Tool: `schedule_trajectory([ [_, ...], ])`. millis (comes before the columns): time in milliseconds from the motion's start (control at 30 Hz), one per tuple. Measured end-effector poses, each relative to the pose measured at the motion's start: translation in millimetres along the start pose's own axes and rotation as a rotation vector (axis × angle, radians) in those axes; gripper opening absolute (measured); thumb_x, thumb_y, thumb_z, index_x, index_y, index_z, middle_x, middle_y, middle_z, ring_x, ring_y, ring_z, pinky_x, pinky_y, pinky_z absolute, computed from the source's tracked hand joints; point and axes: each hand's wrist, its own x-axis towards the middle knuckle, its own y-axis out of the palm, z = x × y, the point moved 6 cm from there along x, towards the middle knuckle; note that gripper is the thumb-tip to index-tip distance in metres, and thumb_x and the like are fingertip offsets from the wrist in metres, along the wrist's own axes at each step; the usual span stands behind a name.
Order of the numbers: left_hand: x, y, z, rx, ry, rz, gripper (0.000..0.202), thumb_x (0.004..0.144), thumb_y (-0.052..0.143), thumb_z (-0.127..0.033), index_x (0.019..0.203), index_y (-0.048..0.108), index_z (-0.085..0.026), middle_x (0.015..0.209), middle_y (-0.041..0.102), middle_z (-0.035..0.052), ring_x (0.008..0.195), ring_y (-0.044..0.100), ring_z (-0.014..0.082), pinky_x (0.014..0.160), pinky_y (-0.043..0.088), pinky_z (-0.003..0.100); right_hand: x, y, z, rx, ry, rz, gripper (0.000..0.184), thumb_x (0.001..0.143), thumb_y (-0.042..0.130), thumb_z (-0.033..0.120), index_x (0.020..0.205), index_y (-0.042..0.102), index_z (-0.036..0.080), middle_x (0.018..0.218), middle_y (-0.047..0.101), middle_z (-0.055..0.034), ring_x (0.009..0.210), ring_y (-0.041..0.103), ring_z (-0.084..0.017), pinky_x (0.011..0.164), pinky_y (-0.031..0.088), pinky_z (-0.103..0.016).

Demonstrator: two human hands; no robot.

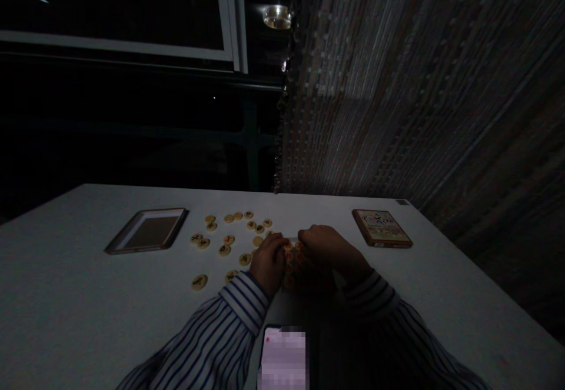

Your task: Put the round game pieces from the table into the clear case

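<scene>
The scene is dim. Both my hands rest close together on a white table, in striped sleeves. My left hand has its fingers curled over a cluster of round game discs with red marks. My right hand is curled on the same cluster from the right. What each hand's fingers pinch is hidden in the dark. Several more round discs with red or black marks lie scattered to the left of my left hand.
An open shallow box tray lies at the left. A box lid with a printed picture lies at the right. A lit phone sits by the near edge. A beaded curtain hangs behind the table, with dark windows at the left.
</scene>
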Motion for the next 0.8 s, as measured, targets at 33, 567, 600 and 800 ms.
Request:
schedule_trajectory([
  [33,-0.1,0.0,0.0,-0.005,-0.002,-0.003,0.027,0.072,0.044,-0.009,0.088,0.063,-0.018,0.105,0.061,0.0083,0.102,0.054,0.0189,0.091,0.043,0.039,0.4,0.1,0.1,-0.001,-0.008,-0.006,0.023,0.083,0.037,0.022,0.093,0.056,0.014,0.087,0.062,-0.0114,0.080,0.059,-0.020,0.065,0.040,-0.027],
  [567,-0.6,0.3,-0.2,-0.002,0.017,-0.017,0.027,0.071,0.044,-0.008,0.087,0.064,-0.017,0.104,0.061,0.0082,0.101,0.054,0.0190,0.091,0.043,0.039,3.7,5.8,-2.0,0.006,-0.024,0.024,0.023,0.083,0.038,0.021,0.092,0.058,0.014,0.087,0.062,-0.0116,0.081,0.058,-0.019,0.067,0.040,-0.028],
  [600,-0.7,0.3,-0.1,-0.003,0.022,-0.019,0.027,0.072,0.044,-0.009,0.087,0.063,-0.018,0.104,0.061,0.0079,0.101,0.054,0.0189,0.090,0.043,0.039,3.4,5.4,-1.7,0.004,-0.030,0.009,0.023,0.083,0.038,0.021,0.093,0.058,0.015,0.087,0.062,-0.0112,0.081,0.058,-0.019,0.067,0.041,-0.028],
  [800,-0.3,0.6,0.2,0.005,0.019,-0.011,0.026,0.071,0.044,-0.009,0.087,0.064,-0.018,0.104,0.061,0.0079,0.100,0.055,0.0195,0.090,0.043,0.040,5.2,8.7,-2.2,0.011,-0.030,0.006,0.023,0.083,0.037,0.022,0.090,0.058,0.014,0.085,0.062,-0.0103,0.080,0.058,-0.020,0.064,0.040,-0.027],
])
